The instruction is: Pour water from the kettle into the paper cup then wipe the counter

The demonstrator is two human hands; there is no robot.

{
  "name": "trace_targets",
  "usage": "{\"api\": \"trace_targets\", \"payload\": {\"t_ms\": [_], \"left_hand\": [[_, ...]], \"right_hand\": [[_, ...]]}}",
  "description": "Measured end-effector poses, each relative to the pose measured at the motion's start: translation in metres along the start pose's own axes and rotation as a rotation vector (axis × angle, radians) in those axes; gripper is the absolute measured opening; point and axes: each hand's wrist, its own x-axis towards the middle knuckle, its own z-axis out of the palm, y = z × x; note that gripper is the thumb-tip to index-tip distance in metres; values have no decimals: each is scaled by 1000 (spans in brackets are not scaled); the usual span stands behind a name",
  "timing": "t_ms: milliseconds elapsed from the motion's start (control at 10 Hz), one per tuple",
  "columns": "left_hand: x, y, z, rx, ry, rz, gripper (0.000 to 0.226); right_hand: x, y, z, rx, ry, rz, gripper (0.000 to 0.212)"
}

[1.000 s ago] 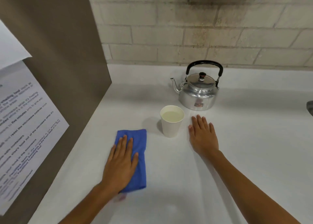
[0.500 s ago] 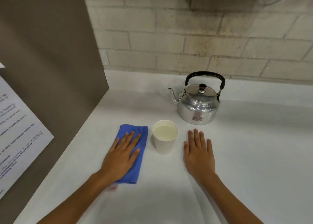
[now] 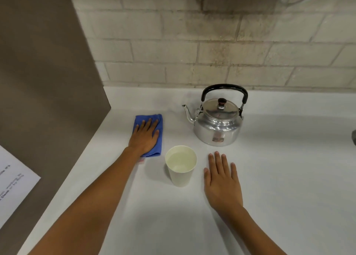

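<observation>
A silver kettle with a black handle stands upright at the back of the white counter. In front of it a white paper cup holds water. My left hand lies flat, palm down, on a folded blue cloth to the left of the cup and beyond it. My right hand rests flat on the counter just right of the cup, fingers apart, holding nothing.
A brown panel walls off the left side, with a printed paper sheet stuck on it. A pale brick wall runs along the back. A dark object shows at the right edge.
My left hand has pushed the blue cloth away from me, from beside the cup toward the back wall. My right hand, the cup and the kettle stay put. The view has tilted.
</observation>
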Motion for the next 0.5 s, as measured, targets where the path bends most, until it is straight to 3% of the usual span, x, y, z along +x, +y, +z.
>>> {"api": "trace_targets", "payload": {"t_ms": [300, 500], "left_hand": [[13, 11, -2, -24, -78, 89, 54], [16, 12, -15, -123, -147, 49, 58]], "right_hand": [[0, -2, -3, -3, 0, 12, 53], [1, 2, -4, -13, -13, -13, 54]]}}
